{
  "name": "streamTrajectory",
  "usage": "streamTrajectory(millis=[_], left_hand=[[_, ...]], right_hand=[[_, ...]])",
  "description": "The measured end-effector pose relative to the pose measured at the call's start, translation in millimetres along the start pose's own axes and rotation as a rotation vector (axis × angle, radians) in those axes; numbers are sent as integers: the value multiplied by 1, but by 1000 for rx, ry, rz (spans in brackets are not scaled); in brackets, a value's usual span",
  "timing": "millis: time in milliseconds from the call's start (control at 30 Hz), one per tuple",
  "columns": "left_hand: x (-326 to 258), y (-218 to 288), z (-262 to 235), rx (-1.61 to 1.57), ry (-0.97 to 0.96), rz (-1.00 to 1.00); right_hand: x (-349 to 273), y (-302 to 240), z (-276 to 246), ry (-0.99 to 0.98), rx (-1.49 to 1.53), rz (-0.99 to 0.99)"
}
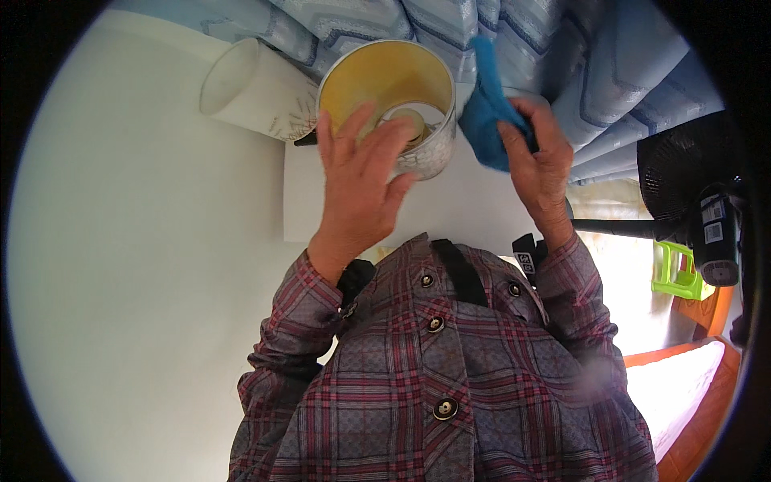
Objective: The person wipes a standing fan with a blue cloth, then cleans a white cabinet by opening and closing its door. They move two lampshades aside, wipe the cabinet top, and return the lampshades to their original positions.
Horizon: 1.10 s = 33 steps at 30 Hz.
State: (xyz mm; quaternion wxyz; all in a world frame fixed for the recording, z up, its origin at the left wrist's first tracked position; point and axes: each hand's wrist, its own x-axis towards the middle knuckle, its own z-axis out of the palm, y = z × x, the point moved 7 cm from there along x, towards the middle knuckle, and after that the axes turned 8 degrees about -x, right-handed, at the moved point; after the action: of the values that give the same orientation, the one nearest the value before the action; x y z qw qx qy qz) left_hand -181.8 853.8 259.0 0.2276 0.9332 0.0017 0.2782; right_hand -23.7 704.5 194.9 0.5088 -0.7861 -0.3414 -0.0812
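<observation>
A drum-shaped lampshade (389, 72) has a golden-yellow inside and a pale patterned outer wall, with its open end facing me. Inside it sits a round pale part, partly covered by my fingers. My left hand (353, 185) is in front of the shade's lower left side, fingers spread, holding nothing. Whether its fingertips touch the rim I cannot tell. To the right of the shade, my right hand (544, 157) grips a bunched blue cloth (488, 120) between thumb and fingers. One end of the cloth sticks up toward the curtain.
Left of the shade, a white cylinder (257, 88) with a twig print lies tilted. All this is over a white tabletop (474, 209) against a blue patterned curtain (361, 20). A black fan (683, 169) and a green plastic stool (675, 273) stand at the right.
</observation>
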Motion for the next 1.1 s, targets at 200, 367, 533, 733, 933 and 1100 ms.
streamTrajectory(millis=[200,367,533,733,933,1100], left_hand=[[2,4,10,-25,15,73],[-7,-13,-7,-78,10,61],[-5,-10,-6,-66,1,85],[-11,-7,-10,72,95,12],[-16,-23,-16,109,121,22],[-11,-12,2,119,147,56]], right_hand=[[7,11,47,-305,-303,-41],[3,18,32,-90,-188,-102],[25,1,25,-8,-5,-178],[-8,37,69,-474,-389,-35],[-1,-19,1,-112,13,-57],[-24,-37,9,-369,67,-121]])
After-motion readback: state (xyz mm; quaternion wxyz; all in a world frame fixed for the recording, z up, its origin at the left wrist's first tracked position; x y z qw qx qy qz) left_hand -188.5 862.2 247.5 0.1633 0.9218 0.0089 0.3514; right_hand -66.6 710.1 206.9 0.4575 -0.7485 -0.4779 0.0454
